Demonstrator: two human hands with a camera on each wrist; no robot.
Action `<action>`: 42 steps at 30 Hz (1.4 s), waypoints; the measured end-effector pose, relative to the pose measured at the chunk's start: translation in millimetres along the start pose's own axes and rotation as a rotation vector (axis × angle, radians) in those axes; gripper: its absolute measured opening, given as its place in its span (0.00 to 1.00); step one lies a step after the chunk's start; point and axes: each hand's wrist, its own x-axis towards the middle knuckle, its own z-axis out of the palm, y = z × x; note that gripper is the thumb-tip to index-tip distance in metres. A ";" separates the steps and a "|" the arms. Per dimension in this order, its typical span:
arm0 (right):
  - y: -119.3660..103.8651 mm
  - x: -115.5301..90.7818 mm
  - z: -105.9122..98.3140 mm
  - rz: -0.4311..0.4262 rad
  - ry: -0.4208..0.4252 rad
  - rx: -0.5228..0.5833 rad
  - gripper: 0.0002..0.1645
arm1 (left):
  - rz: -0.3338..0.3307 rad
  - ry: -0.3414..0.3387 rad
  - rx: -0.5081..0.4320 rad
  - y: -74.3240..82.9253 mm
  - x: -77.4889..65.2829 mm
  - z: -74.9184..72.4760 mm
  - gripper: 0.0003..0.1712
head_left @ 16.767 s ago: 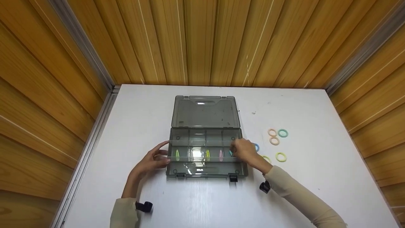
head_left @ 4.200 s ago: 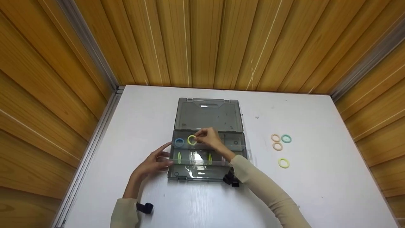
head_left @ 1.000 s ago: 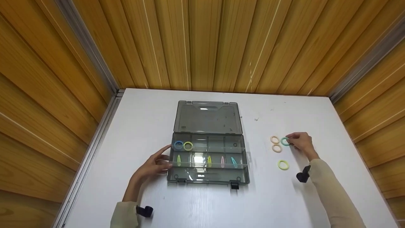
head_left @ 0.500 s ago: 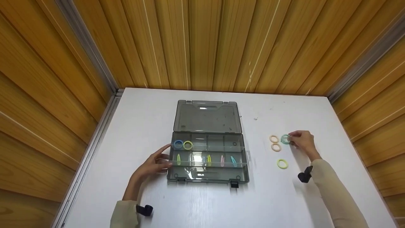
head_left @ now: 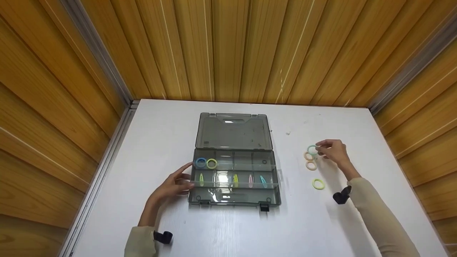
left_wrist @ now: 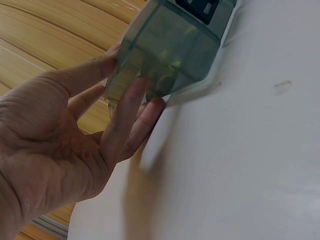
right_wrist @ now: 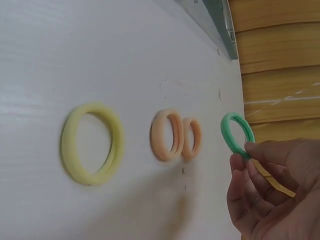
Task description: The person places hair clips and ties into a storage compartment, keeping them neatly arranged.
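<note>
My right hand (head_left: 334, 151) pinches a green hair tie (right_wrist: 226, 133) between thumb and fingertips, raised off the table. In the head view the tie overlaps the farther of two peach hair ties (right_wrist: 158, 137). My left hand (head_left: 170, 186) rests against the left side of a smoky clear compartment box (head_left: 232, 197), its fingers extended along the wall in the left wrist view. In the back row's leftmost part lie a blue hair tie (head_left: 196, 164) and a yellow one (head_left: 216, 164). Snap hair clips, including a pink one (head_left: 250, 181) and a teal one (head_left: 263, 182), lie in the middle row.
The box lid (head_left: 232, 134) lies folded back behind the box. A yellow-green hair tie (right_wrist: 70, 145) is on the white table (head_left: 221, 232), nearer than the peach pair. Wood-patterned walls (head_left: 228, 50) border the table at the back and sides.
My right hand has lifted the green hair tie from the table and moved it slightly left and away. Earlier, the blue and yellow hair ties went into the box. My left hand stays put.
</note>
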 end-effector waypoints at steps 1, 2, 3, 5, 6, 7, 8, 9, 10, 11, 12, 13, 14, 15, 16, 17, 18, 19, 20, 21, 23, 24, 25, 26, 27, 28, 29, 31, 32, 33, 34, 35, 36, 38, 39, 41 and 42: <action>-4.5 -1.0 2.4 -0.009 -0.004 0.005 0.18 | -0.002 -0.002 -0.001 -0.1 0.2 -0.1 0.49; -9.0 -1.7 5.1 -0.018 -0.009 0.011 0.18 | -0.001 -0.005 -0.001 -0.1 0.2 0.0 0.49; -13.6 -2.4 8.1 -0.025 -0.016 0.022 0.18 | 0.000 -0.007 -0.002 -0.1 0.2 0.0 0.49; -22.3 -3.4 15.0 -0.032 -0.036 0.047 0.18 | 0.000 -0.011 -0.003 -0.4 0.3 0.1 0.49; -26.6 -3.8 18.5 -0.032 -0.049 0.060 0.18 | 0.001 -0.012 -0.006 -0.8 0.4 0.0 0.50; -30.8 -4.1 22.3 -0.032 -0.066 0.068 0.18 | 0.000 -0.013 -0.008 -1.3 0.6 -0.1 0.50; -34.3 -4.0 26.3 -0.034 -0.080 0.076 0.18 | 0.000 -0.014 -0.008 -1.7 0.7 -0.2 0.50; -37.9 -3.9 30.3 -0.037 -0.094 0.087 0.18 | 0.002 -0.014 -0.007 -2.0 0.8 -0.3 0.49; -42.1 -4.1 34.5 -0.043 -0.111 0.094 0.18 | 0.002 -0.017 -0.007 -2.5 0.9 -0.4 0.49; -45.7 -4.1 38.2 -0.048 -0.124 0.101 0.18 | 0.004 -0.020 -0.005 -2.9 1.0 -0.5 0.49; -49.3 -4.1 42.3 -0.056 -0.135 0.105 0.18 | 0.009 -0.023 -0.001 -3.2 1.1 -0.5 0.49; -53.0 -4.2 46.3 -0.067 -0.145 0.111 0.18 | 0.012 -0.025 0.003 -3.3 1.1 -0.5 0.49; -56.8 -4.5 50.0 -0.079 -0.152 0.120 0.17 | 0.012 -0.025 0.002 -3.1 1.0 -0.3 0.49; -61.0 -5.1 53.6 -0.090 -0.158 0.129 0.17 | 0.012 -0.025 0.003 -2.9 1.0 -0.2 0.49; -65.4 -5.7 57.2 -0.103 -0.163 0.129 0.16 | 0.010 -0.025 0.002 -2.9 1.3 -0.3 0.49; -68.6 -6.2 60.9 -0.114 -0.163 0.131 0.15 | 0.009 -0.023 0.002 -2.5 1.4 -0.3 0.50; -73.8 -7.0 65.7 -0.127 -0.169 0.130 0.15 | 0.007 -0.021 0.001 -1.9 1.3 -0.3 0.50; -78.7 -7.8 70.5 -0.139 -0.173 0.130 0.14 | 0.004 -0.019 0.000 -1.3 1.1 -0.6 0.50; -83.0 -7.9 75.5 -0.147 -0.178 0.130 0.14 | 0.001 -0.017 -0.002 -0.7 1.0 -1.0 0.50; -87.3 -7.9 80.6 -0.155 -0.184 0.129 0.14 | 0.002 -0.015 0.002 -0.5 0.7 -1.5 0.50; -94.7 -7.4 91.2 -0.171 -0.193 0.132 0.14 | 0.001 -0.011 0.002 0.3 -0.2 -2.3 0.49; -98.5 -7.2 96.1 -0.176 -0.199 0.135 0.14 | 0.002 -0.010 0.005 0.2 -0.5 -2.7 0.49; -100.9 -6.8 100.2 -0.181 -0.201 0.140 0.14 | 0.002 -0.011 0.004 0.1 -0.7 -2.9 0.49; -103.1 -6.5 103.9 -0.187 -0.202 0.142 0.14 | 0.001 -0.011 0.002 0.0 -0.7 -2.9 0.49; -105.5 -6.6 107.3 -0.194 -0.203 0.142 0.14 | 0.003 -0.012 0.001 -0.3 -0.5 -2.9 0.49; -107.8 -6.8 110.8 -0.198 -0.203 0.144 0.14 | 0.003 -0.013 0.000 -0.4 -0.3 -2.6 0.49; -110.1 -6.8 114.4 -0.202 -0.204 0.146 0.14 | 0.003 -0.015 -0.002 -0.8 0.1 -2.3 0.49; -114.9 -7.1 121.8 -0.214 -0.207 0.146 0.13 | 0.008 -0.019 -0.004 -1.4 0.4 -1.8 0.50; -117.3 -7.1 125.8 -0.222 -0.208 0.144 0.13 | 0.009 -0.019 -0.004 -1.7 0.8 -1.5 0.50; -119.8 -7.1 130.1 -0.228 -0.209 0.145 0.12 | 0.011 -0.019 -0.006 -2.0 1.0 -1.3 0.50; -122.5 -7.1 134.3 -0.234 -0.210 0.143 0.12 | 0.010 -0.017 -0.006 -2.0 1.2 -1.1 0.50; -124.8 -7.4 138.5 -0.238 -0.214 0.142 0.12 | 0.012 -0.016 -0.004 -2.2 1.6 -0.9 0.50; -127.1 -7.6 142.7 -0.238 -0.218 0.145 0.11 | 0.019 -0.019 0.000 -2.3 1.9 -0.9 0.50; -131.3 -7.1 152.9 -0.240 -0.232 0.153 0.11 | 0.017 -0.014 -0.002 -2.8 1.5 -0.6 0.49; -132.8 -6.6 158.1 -0.239 -0.241 0.160 0.11 | 0.018 -0.012 -0.003 -3.1 1.2 -0.4 0.49; -135.7 -6.7 167.5 -0.232 -0.262 0.173 0.11 | 0.020 -0.010 -0.001 -3.7 0.9 -0.2 0.48; -136.7 -6.2 172.4 -0.228 -0.270 0.180 0.11 | 0.018 -0.008 -0.003 -4.1 0.6 0.0 0.48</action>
